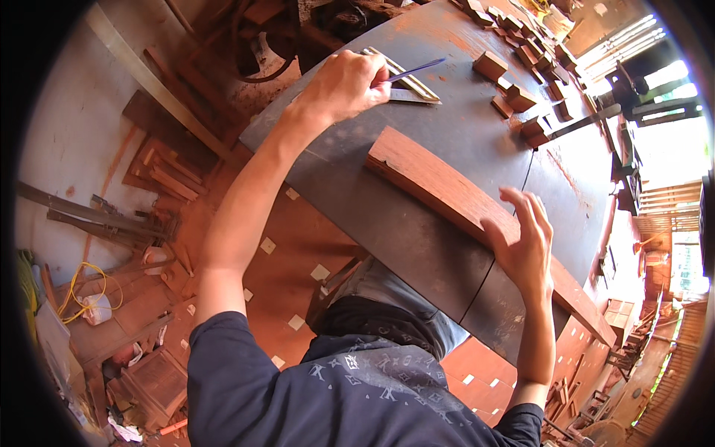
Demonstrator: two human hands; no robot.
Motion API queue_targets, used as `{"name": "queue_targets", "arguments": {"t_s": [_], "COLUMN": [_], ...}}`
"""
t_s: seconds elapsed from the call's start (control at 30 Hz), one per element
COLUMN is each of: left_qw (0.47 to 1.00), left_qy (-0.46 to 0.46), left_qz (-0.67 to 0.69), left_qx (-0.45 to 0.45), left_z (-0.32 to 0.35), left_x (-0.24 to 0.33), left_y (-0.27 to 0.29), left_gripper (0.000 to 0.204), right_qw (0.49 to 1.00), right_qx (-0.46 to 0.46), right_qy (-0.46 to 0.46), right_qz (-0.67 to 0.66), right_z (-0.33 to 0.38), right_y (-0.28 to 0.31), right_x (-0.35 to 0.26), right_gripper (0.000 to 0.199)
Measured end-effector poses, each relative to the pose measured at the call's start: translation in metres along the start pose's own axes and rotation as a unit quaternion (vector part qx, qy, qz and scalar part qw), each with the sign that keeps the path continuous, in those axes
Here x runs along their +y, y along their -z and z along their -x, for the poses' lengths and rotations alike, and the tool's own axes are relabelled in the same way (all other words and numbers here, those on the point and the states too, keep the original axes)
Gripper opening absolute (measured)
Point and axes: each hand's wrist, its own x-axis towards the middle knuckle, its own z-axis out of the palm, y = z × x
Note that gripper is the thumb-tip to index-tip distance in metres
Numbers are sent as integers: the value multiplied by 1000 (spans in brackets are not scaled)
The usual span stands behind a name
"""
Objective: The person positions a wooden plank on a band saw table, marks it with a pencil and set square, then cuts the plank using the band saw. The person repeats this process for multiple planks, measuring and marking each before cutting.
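Observation:
A long reddish-brown wooden beam (447, 190) lies slantwise across the dark worktable (424, 235), its right end reaching past the table's near edge. My right hand (525, 246) is at the beam's middle with thumb and fingers spread; whether it touches the wood I cannot tell. Up at the table's far left, my left hand (346, 86) is closed around a slim blue-purple pen (421, 68), whose end points right. Right by that hand lies a metal carpenter's square (415, 96), partly hidden by the fingers; I cannot tell if they also grip it.
Several small wood blocks (521, 97) are strewn over the table's far right, beside a dark metal bar (585, 123). Wood offcuts (175, 175) are stacked on the floor at left. A yellow cord (93, 287) lies by a white container (97, 309).

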Motion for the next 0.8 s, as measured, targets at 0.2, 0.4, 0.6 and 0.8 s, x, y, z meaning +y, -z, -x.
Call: {"name": "queue_targets", "arguments": {"t_s": [0.2, 0.4, 0.6, 0.8], "left_qw": [985, 972, 988, 969], "left_qy": [-49, 18, 17, -37], "left_qz": [129, 184, -107, -147], "left_qx": [-100, -146, -111, -196], "left_z": [-1, -14, -34, -58], "left_x": [89, 76, -58, -76], "left_y": [21, 30, -12, -36], "left_gripper": [17, 34, 57, 57], "right_qw": [992, 996, 995, 965], "right_qx": [104, 40, -94, -216], "right_qy": [56, -37, -43, -147], "right_qz": [50, 70, -12, 40], "right_z": [-82, -94, -32, 11], "right_y": [-27, -29, 3, -1], "right_x": [-47, -35, 13, 31], "right_gripper": [53, 20, 46, 72]}}
